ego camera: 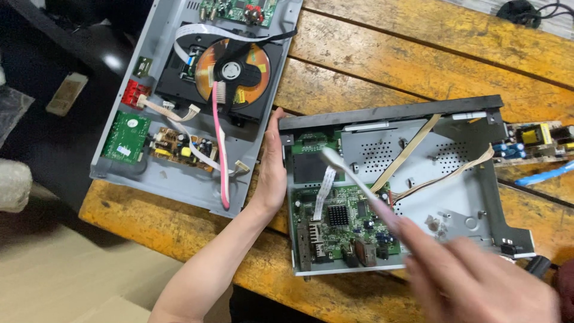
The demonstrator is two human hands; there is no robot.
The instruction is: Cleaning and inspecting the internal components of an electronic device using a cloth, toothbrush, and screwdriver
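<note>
The bench (pixel 418 66) is rough, worn wood with a patchy yellow stain. Both open chassis, the near one (pixel 460 203) and the far one (pixel 179 179), look like matt grey sheet metal. The circuit board (pixel 344 224) is green and slightly glossy. The disc (pixel 236 69) shines orange. The brush (pixel 353 179) appears to be smooth white plastic.

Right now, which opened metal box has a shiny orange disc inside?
The upper-left chassis: an orange disc sits in its black drive. The other chassis, steadied by the left hand and brushed by the right hand, holds only a green board and cables.
</note>
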